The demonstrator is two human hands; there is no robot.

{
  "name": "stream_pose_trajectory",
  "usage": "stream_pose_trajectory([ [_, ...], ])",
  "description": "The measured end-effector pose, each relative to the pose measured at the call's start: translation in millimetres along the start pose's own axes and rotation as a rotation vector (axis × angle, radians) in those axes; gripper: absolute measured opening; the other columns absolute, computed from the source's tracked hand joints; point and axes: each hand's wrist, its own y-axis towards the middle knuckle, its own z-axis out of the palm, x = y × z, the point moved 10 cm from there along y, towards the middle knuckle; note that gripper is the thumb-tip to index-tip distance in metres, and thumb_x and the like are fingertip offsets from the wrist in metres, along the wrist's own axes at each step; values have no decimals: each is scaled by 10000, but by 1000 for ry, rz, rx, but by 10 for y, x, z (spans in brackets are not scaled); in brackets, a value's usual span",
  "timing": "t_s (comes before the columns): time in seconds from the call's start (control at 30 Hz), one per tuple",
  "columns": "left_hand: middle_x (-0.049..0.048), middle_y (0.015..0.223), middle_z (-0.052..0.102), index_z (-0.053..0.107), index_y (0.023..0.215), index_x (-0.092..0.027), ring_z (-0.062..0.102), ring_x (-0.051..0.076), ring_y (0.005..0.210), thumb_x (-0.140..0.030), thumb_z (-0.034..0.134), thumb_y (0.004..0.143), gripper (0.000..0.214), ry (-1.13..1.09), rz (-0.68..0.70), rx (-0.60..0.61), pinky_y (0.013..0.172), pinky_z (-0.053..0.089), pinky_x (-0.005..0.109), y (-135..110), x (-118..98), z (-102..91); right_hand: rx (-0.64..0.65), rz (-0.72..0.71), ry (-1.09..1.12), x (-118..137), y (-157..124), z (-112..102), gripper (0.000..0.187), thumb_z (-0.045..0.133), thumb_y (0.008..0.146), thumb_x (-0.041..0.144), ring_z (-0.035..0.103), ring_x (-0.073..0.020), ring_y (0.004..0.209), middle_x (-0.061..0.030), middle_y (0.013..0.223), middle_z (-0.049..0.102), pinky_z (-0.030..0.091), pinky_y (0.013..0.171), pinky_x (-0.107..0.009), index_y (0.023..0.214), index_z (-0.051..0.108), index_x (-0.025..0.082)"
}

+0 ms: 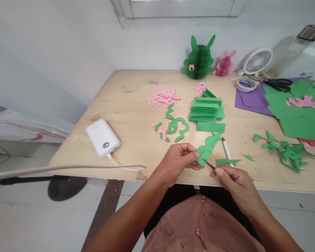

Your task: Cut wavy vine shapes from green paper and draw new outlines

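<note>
My left hand [181,161] pinches a folded piece of green paper [210,145] with a wavy cut edge and drawn curved lines. My right hand [233,178] grips a slim dark pointed cutting tool [209,163], its tip against the green paper; the fingers hide its handle, so I cannot tell its exact kind. Close by, a green scrap [223,162] lies over the lower end of a white pen [226,148]. Beyond my hands are a stack of folded green paper strips [207,110] and curvy green cutouts [177,126].
Pink cutouts [164,97] lie mid-table, green scraps [291,154] to the right. A white power bank [103,137] with a cable sits left. Along the back stand a green paper rabbit [199,61], a pink one [224,65] and a fan [257,61]; black scissors [278,84] rest on coloured sheets.
</note>
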Motion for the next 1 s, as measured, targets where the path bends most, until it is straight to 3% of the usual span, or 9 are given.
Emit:
stream_pose_trajectory([
  [0.33, -23, 581, 612, 534, 652, -149, 644, 123, 557, -293, 722, 677, 238, 3, 3, 7, 639, 529, 268, 7, 4, -2, -7, -1, -4, 3, -5, -11, 410, 544, 805, 533, 430, -142, 517, 10, 520, 474, 359, 501, -252, 657, 712, 189],
  [0.63, -3, 603, 636, 543, 662, -150, 642, 129, 578, -319, 736, 671, 257, -13, 5, -9, 660, 534, 285, -7, 29, -8, 17, 32, 26, -42, -5, 30, 420, 526, 817, 538, 358, -126, 504, 30, 508, 387, 293, 482, -247, 687, 703, 180],
  [1.0, -13, 565, 631, 544, 645, -147, 626, 108, 545, -277, 727, 685, 227, -79, 18, -42, 640, 527, 256, -33, 58, 2, 6, 29, 29, -45, -5, 26, 420, 530, 813, 533, 365, -128, 512, 20, 515, 420, 285, 479, -248, 670, 715, 184],
])
